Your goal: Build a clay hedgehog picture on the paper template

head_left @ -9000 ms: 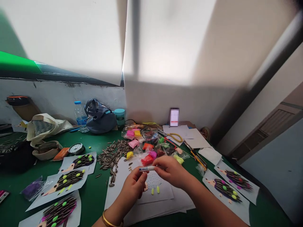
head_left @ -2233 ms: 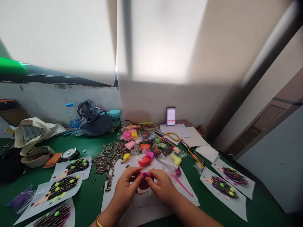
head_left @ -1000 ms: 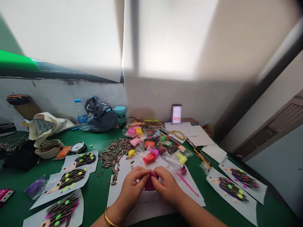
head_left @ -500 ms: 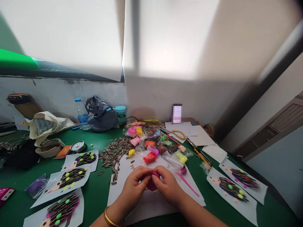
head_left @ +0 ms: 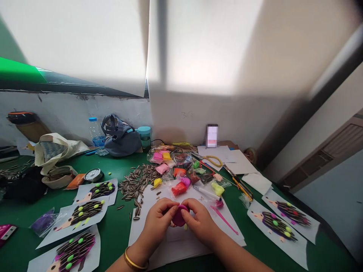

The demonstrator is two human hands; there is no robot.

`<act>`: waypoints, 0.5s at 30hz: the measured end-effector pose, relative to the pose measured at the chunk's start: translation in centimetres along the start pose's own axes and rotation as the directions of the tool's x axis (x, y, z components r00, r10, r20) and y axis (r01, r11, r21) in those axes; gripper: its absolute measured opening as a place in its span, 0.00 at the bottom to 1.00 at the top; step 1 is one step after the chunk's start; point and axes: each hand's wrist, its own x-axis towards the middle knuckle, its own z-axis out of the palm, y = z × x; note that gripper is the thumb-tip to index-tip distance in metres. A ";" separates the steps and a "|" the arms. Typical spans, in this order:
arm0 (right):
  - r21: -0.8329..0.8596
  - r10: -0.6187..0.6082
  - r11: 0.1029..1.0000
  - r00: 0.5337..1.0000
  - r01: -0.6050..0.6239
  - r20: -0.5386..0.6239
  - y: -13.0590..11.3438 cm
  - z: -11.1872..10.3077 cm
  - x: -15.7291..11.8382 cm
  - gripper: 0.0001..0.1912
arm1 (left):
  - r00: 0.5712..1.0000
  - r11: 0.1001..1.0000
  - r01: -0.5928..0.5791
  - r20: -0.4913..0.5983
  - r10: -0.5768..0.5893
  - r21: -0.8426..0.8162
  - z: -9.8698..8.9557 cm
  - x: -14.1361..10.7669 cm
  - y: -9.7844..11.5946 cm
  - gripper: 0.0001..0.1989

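Observation:
A flattened round of purple-magenta modelling clay (head_left: 179,217) is pinched between both hands, a little above the white paper (head_left: 176,245). My left hand (head_left: 160,217) grips its left edge between thumb and fingers. On the opposite edge, the thumb of my right hand (head_left: 198,215) presses against the face of the clay, with fingers behind it. A bit of pale material under the clay is mostly hidden. To the right of my hands lie a pink modelling tool (head_left: 225,221) and a small lump of magenta clay (head_left: 219,203).
Sunflower seeds (head_left: 138,181) are heaped left of the paper. Bagged coloured clay (head_left: 179,189) lies behind it, near yellow scissors (head_left: 213,161). Hedgehog pictures (head_left: 87,213) lie on both sides of the green table. A phone (head_left: 212,136) stands against the wall beyond.
The clay has turned so more of its flat round face shows. My left fingers have shifted slightly toward its upper left edge.

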 end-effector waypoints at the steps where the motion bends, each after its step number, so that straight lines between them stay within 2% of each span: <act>1: 0.012 0.012 1.000 1.000 -0.012 -0.002 0.0 -0.1 0.0 0.07 | 0.999 0.999 0.026 -0.022 -0.027 -0.025 0.0 0.0 -0.1 0.12; 4: -0.002 0.023 1.000 1.000 -0.023 -0.008 -0.2 -0.2 0.1 0.07 | 0.996 0.995 0.070 -0.048 -0.073 -0.067 0.1 -0.2 -0.2 0.15; 9: -0.069 -0.014 0.998 1.000 0.013 -0.013 -0.3 0.0 -0.1 0.06 | 1.000 0.999 -0.013 0.026 0.012 0.046 0.2 -0.2 -0.1 0.12; 13: 0.032 0.045 0.998 0.999 -0.045 0.000 -0.4 0.0 0.0 0.06 | 0.993 0.990 0.117 0.010 -0.117 -0.083 0.3 -0.2 -0.3 0.15; 15: 0.062 0.060 0.996 0.998 -0.060 0.005 -0.4 -0.1 0.1 0.07 | 0.991 0.983 0.135 0.002 -0.136 -0.121 0.4 -0.3 -0.5 0.16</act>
